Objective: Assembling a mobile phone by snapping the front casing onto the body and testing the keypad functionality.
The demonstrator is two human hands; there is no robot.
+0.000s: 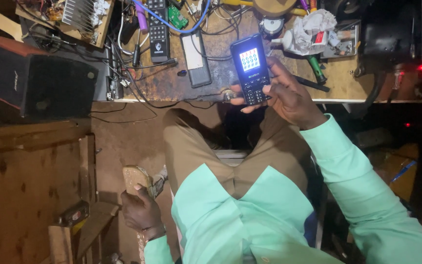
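Note:
My right hand [289,95] holds a small black keypad phone [251,68] upright over the near edge of the workbench [172,83]. The phone's screen is lit and my thumb rests on its keys. Down at the lower left, my left hand [140,209] grips a worn tan block-shaped object [137,178] beside my knee. Both arms are in mint green sleeves, and my lap in tan trousers fills the middle of the view.
A black remote [158,29], a grey flat phone [196,58], tangled wires, a crumpled white cloth [308,32] and a green-handled screwdriver [315,67] lie on the bench. A black speaker box [50,83] stands left. Wooden boards [30,195] lie on the floor at lower left.

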